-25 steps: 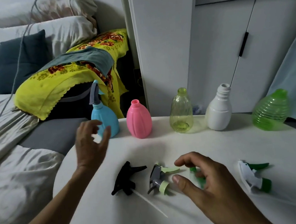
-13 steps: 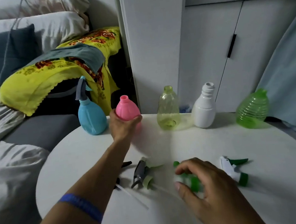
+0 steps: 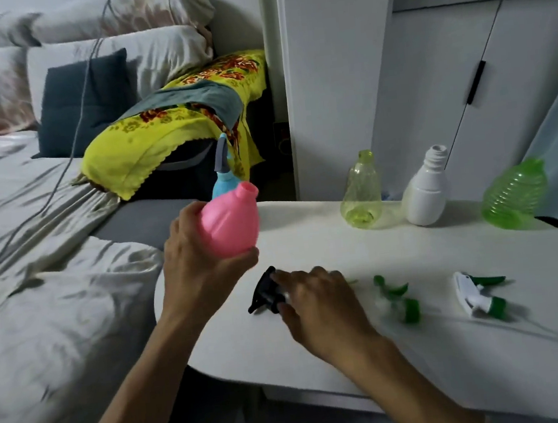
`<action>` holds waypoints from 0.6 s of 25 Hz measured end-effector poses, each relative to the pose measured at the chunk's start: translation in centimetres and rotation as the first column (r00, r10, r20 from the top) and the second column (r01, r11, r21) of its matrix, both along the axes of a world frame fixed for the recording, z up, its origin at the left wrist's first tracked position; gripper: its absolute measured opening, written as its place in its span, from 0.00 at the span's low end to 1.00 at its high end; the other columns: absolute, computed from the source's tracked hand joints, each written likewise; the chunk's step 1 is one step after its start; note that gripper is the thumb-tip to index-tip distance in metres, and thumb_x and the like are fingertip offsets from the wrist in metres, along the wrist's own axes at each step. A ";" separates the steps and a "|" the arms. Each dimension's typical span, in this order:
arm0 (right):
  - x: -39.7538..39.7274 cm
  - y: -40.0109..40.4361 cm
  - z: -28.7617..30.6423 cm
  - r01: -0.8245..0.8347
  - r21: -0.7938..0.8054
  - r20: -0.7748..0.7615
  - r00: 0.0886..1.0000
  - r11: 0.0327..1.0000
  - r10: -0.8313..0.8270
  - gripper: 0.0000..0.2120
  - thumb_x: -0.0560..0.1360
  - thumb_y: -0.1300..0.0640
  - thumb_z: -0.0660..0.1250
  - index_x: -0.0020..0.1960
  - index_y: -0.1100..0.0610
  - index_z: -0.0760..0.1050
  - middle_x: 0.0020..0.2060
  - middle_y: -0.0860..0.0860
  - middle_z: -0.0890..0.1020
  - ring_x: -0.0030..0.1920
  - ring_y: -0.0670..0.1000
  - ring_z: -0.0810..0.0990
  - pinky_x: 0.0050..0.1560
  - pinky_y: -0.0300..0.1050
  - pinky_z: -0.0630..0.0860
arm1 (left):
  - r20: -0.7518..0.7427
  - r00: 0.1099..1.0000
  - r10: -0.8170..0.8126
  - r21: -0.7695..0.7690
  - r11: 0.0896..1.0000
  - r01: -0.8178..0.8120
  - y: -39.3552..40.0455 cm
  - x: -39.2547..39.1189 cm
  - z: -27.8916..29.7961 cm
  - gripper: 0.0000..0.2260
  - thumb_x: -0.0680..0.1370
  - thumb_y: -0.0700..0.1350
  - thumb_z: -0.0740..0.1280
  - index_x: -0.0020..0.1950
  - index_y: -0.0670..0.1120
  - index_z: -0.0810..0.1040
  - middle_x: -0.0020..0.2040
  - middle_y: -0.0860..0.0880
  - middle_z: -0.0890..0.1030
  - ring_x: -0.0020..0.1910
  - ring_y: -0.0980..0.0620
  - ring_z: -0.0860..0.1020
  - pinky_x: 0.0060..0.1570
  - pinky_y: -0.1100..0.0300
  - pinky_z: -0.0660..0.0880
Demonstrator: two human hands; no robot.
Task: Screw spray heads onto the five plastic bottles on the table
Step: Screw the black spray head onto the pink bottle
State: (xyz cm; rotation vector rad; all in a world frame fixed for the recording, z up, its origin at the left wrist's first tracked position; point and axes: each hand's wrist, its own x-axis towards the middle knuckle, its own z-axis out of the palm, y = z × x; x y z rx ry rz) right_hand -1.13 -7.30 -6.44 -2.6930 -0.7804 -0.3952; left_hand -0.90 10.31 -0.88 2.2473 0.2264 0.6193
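Note:
My left hand (image 3: 204, 270) grips the pink bottle (image 3: 234, 221), lifted off the white table (image 3: 456, 337) and tilted, its neck open. Behind it stands the blue bottle (image 3: 221, 186) with a grey spray head on. My right hand (image 3: 318, 303) lies on the table with its fingertips on the black spray head (image 3: 265, 293); the grey-and-green head is hidden under it. Further right lie a green spray head (image 3: 398, 298) and a white-and-green spray head (image 3: 479, 293). At the back stand the yellow-green bottle (image 3: 361, 192), the white bottle (image 3: 426, 189) and the green ribbed bottle (image 3: 515, 195), all uncapped.
A bed with grey sheets (image 3: 36, 271) is close on the left of the table. A yellow flowered cloth (image 3: 165, 126) drapes over something behind the blue bottle. White cupboard doors (image 3: 462, 71) stand behind the table.
My left hand has lifted the pink bottle from the back row toward me. My right hand has moved left from the green spray head to the black one.

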 end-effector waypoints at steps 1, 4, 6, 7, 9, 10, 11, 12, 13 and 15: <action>0.2 1.3 -0.6 0.022 -0.109 0.004 1.000 0.994 -0.021 0.14 0.77 0.53 0.62 0.61 0.53 0.73 0.52 0.53 0.83 0.51 0.60 0.78 0.52 0.56 0.70 | 0.008 1.000 -0.009 0.071 0.997 0.009 0.0 -0.5 -0.1 0.42 0.57 0.55 0.79 0.67 0.51 0.66 0.59 0.46 0.74 0.53 0.43 0.76 0.45 0.42 0.79; 0.6 3.8 -2.4 0.097 -0.302 -0.045 0.992 0.948 -0.115 0.18 0.77 0.50 0.61 0.64 0.56 0.72 0.53 0.56 0.82 0.55 0.61 0.78 0.62 0.62 0.66 | 0.033 0.998 -0.044 0.237 0.971 0.035 0.2 -1.3 -0.2 0.42 0.60 0.51 0.82 0.68 0.45 0.67 0.61 0.43 0.75 0.54 0.43 0.75 0.49 0.42 0.77; 0.4 4.5 -2.3 0.156 -0.330 0.017 0.987 0.931 -0.159 0.21 0.63 0.47 0.75 0.54 0.54 0.82 0.39 0.53 0.85 0.42 0.56 0.82 0.51 0.53 0.76 | 0.039 0.997 -0.072 0.273 0.960 0.058 0.6 -1.5 -0.3 0.42 0.60 0.51 0.82 0.69 0.44 0.67 0.61 0.43 0.76 0.55 0.44 0.75 0.50 0.44 0.77; 0.2 4.7 -1.8 0.153 -0.303 0.031 0.988 0.941 -0.151 0.22 0.53 0.47 0.80 0.44 0.53 0.84 0.30 0.52 0.83 0.34 0.53 0.82 0.43 0.48 0.78 | 0.038 0.996 -0.083 0.284 0.956 0.069 0.8 -1.5 -0.4 0.42 0.60 0.51 0.82 0.69 0.44 0.67 0.61 0.43 0.75 0.55 0.44 0.75 0.50 0.45 0.77; 0.1 4.9 -1.3 0.130 -0.193 0.053 0.991 0.973 -0.122 0.21 0.45 0.48 0.81 0.36 0.51 0.82 0.25 0.52 0.80 0.30 0.53 0.81 0.37 0.44 0.77 | 0.034 0.994 -0.103 0.308 0.947 0.088 1.2 -1.6 -0.3 0.42 0.60 0.51 0.82 0.69 0.44 0.68 0.61 0.43 0.75 0.55 0.44 0.74 0.49 0.48 0.76; 0.3 4.7 -1.1 0.122 -0.093 -0.002 0.992 0.988 -0.123 0.18 0.52 0.49 0.80 0.39 0.51 0.80 0.29 0.52 0.81 0.35 0.55 0.82 0.41 0.47 0.76 | 0.036 0.994 -0.106 0.319 0.944 0.089 1.4 -1.6 -0.2 0.42 0.59 0.50 0.82 0.69 0.43 0.68 0.61 0.43 0.75 0.55 0.43 0.74 0.48 0.49 0.76; 0.7 4.1 -0.8 0.124 0.052 -0.080 0.990 0.991 -0.120 0.14 0.62 0.51 0.77 0.44 0.51 0.78 0.36 0.52 0.83 0.42 0.57 0.82 0.46 0.50 0.75 | 0.041 0.994 -0.099 0.323 0.943 0.081 1.6 -1.5 0.0 0.42 0.59 0.50 0.82 0.68 0.44 0.68 0.61 0.43 0.76 0.54 0.43 0.74 0.48 0.49 0.75; 1.1 3.0 -0.5 0.132 0.236 -0.189 0.978 0.963 -0.088 0.11 0.69 0.53 0.73 0.48 0.51 0.76 0.42 0.52 0.85 0.47 0.56 0.82 0.49 0.50 0.75 | 0.045 0.995 -0.087 0.320 0.945 0.068 1.8 -1.4 0.2 0.42 0.59 0.50 0.82 0.68 0.44 0.68 0.60 0.43 0.76 0.54 0.43 0.74 0.47 0.49 0.75; 1.5 1.4 0.3 0.174 0.474 -0.280 0.959 0.863 -0.040 0.10 0.70 0.55 0.73 0.50 0.50 0.76 0.44 0.50 0.86 0.49 0.54 0.83 0.50 0.50 0.77 | 0.050 0.996 -0.076 0.311 0.949 0.057 1.8 -1.2 0.3 0.42 0.59 0.50 0.82 0.68 0.44 0.68 0.60 0.44 0.76 0.53 0.43 0.75 0.47 0.49 0.75; 2.3 -3.0 2.7 0.268 0.825 -0.347 0.935 0.497 0.071 0.15 0.69 0.61 0.75 0.50 0.47 0.77 0.44 0.48 0.88 0.48 0.49 0.85 0.46 0.44 0.78 | 0.060 0.995 -0.086 0.297 0.953 0.065 1.1 -0.9 0.4 0.42 0.59 0.50 0.82 0.68 0.45 0.68 0.60 0.44 0.76 0.53 0.43 0.75 0.47 0.48 0.75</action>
